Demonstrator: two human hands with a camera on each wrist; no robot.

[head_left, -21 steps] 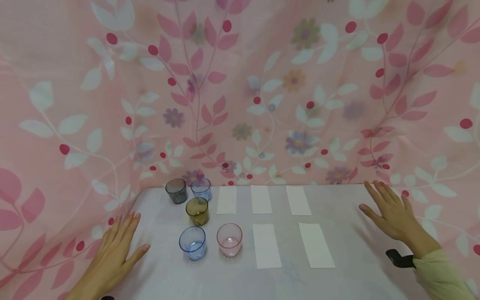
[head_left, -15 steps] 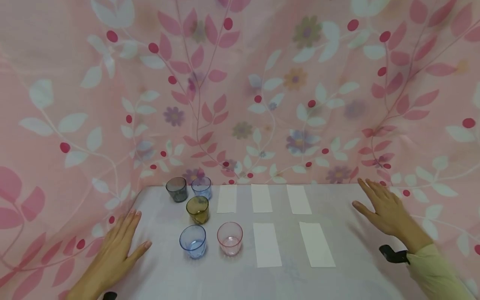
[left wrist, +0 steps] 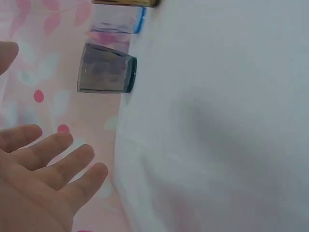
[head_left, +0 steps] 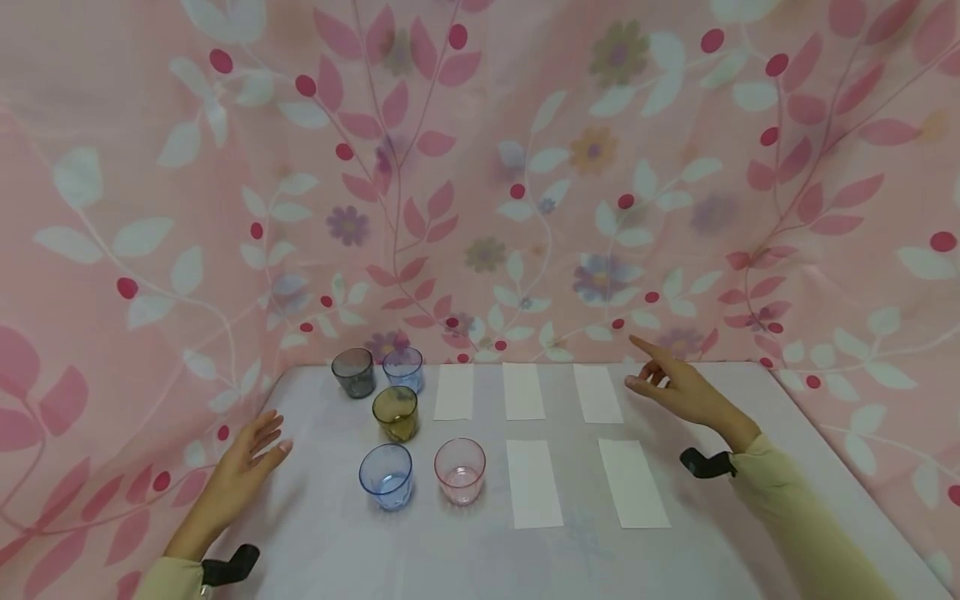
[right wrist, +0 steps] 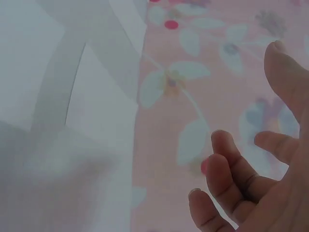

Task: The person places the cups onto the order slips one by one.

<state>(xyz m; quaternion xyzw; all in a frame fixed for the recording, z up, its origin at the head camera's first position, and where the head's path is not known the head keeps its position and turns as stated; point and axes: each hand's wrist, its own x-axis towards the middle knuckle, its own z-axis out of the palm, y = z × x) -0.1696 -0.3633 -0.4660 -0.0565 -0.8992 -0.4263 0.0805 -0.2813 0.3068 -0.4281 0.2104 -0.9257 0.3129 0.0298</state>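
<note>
My left hand (head_left: 242, 475) hovers over the table's left side with relaxed fingers and holds nothing. Nearest to it stand a grey glass (head_left: 353, 373) and a blue glass (head_left: 387, 477); the grey glass (left wrist: 107, 69) also shows in the left wrist view. A second blue glass (head_left: 403, 370) and an olive glass (head_left: 396, 414) are at the back left, and a pink glass (head_left: 460, 472) is at the front. My right hand (head_left: 686, 392), above the table's right side, holds nothing; its index finger points forward and the others bend loosely. A back white paper (head_left: 597, 394) lies nearest to it.
More white paper strips lie on the table: one at back left (head_left: 453, 392), one at back middle (head_left: 523, 392), and two in front, a left strip (head_left: 534, 483) and a right strip (head_left: 633, 483). A floral curtain (head_left: 480, 167) hangs behind the white table (head_left: 465, 558).
My right hand has moved left and inward toward the papers, its fingers bending. My left hand has turned, its fingers drawing in a little. The glasses and papers stay put.
</note>
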